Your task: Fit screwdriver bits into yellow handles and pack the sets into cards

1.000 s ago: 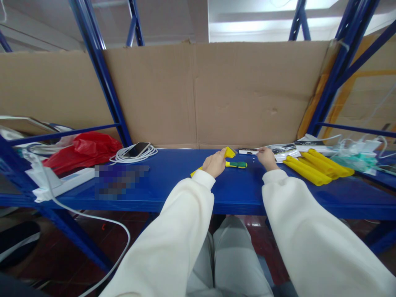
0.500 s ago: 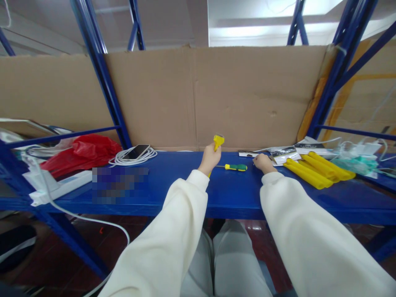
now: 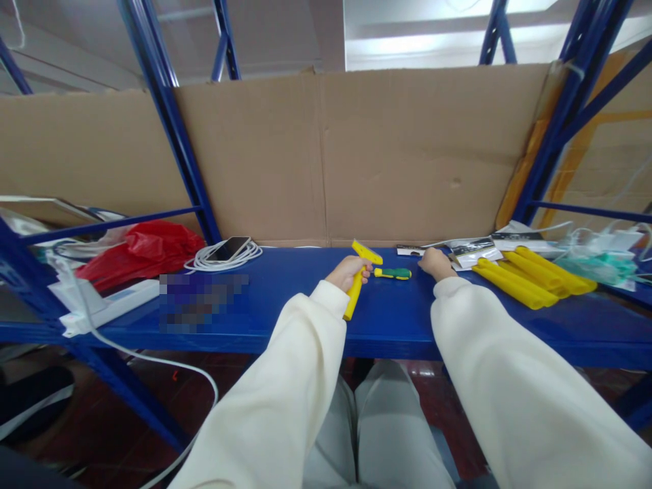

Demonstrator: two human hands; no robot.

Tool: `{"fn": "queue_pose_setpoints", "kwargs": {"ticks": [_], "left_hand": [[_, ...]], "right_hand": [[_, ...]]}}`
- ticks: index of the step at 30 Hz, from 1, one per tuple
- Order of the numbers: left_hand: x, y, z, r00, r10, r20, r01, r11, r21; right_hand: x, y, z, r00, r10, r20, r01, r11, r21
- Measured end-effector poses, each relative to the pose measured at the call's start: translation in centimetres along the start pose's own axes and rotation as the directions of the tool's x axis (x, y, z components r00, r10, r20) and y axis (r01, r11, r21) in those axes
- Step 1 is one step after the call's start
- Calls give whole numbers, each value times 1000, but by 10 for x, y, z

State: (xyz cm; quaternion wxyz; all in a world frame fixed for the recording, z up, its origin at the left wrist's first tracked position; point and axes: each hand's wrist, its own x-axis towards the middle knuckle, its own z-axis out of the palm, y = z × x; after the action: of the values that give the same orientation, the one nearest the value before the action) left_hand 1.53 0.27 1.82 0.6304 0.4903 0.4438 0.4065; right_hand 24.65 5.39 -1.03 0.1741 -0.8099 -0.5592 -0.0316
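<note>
My left hand (image 3: pixel 349 273) is wrapped round the handle of a yellow scraper (image 3: pixel 352 304), whose wide head (image 3: pixel 367 252) tilts above the fist. Just right of that hand, a screwdriver (image 3: pixel 396 274) with a green and yellow handle lies on the blue tabletop (image 3: pixel 300 305). My right hand (image 3: pixel 436 263) is closed low over the table, its fingertips turned away; what they grip, if anything, is hidden. Close to it are a flat black-and-white package (image 3: pixel 409 250) and a shiny clear packet (image 3: pixel 476 252).
Several yellow tubular handles (image 3: pixel 514 284) lie at the right, with green and clear plastic wrapping (image 3: pixel 598 267) beyond. On the left are a phone (image 3: pixel 230 249) on a coiled white cable, a red bag (image 3: pixel 147 251) and a white power strip (image 3: pixel 122 303). Cardboard (image 3: pixel 255 163) stands behind.
My left hand has turned the scraper, so its head has come down to the right and the handle now shows below the fist. My right hand stays in nearly the same place.
</note>
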Motion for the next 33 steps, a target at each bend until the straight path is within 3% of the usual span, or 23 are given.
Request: {"fn": "queue_pose_setpoints", "kwargs": {"ticks": [6, 9, 11, 13, 15, 18, 23, 33], "left_hand": [[0, -2, -3, 1000, -19, 9, 19, 999, -39], [1, -3, -5, 1000, -14, 12, 14, 998, -60], [1, -3, -6, 1000, -7, 15, 8, 997, -71], [1, -3, -6, 1000, -5, 21, 6, 997, -82], [1, -3, -6, 999, -1, 38, 4, 995, -96], [1, -2, -6, 997, 4, 76, 5, 994, -112], [-1, 0, -5, 997, -5, 77, 12, 995, -97], [-4, 1, -1, 1000, -6, 27, 6, 1000, -21]], "right_hand": [[2, -1, 3, 999, -2, -44, 4, 999, 48], [0, -10, -2, 991, -110, -75, 122, 975, 188], [-5, -20, -6, 967, -232, -110, 256, 889, 380], [-12, -33, -8, 926, -348, -146, 364, 720, 591], [-21, -45, -8, 886, -442, -139, 395, 564, 725], [-31, -58, -6, 853, -511, -106, 380, 469, 797], [-40, -63, -6, 858, -503, -99, 352, 438, 827], [-42, -66, -6, 892, -444, -86, 324, 494, 807]]}}
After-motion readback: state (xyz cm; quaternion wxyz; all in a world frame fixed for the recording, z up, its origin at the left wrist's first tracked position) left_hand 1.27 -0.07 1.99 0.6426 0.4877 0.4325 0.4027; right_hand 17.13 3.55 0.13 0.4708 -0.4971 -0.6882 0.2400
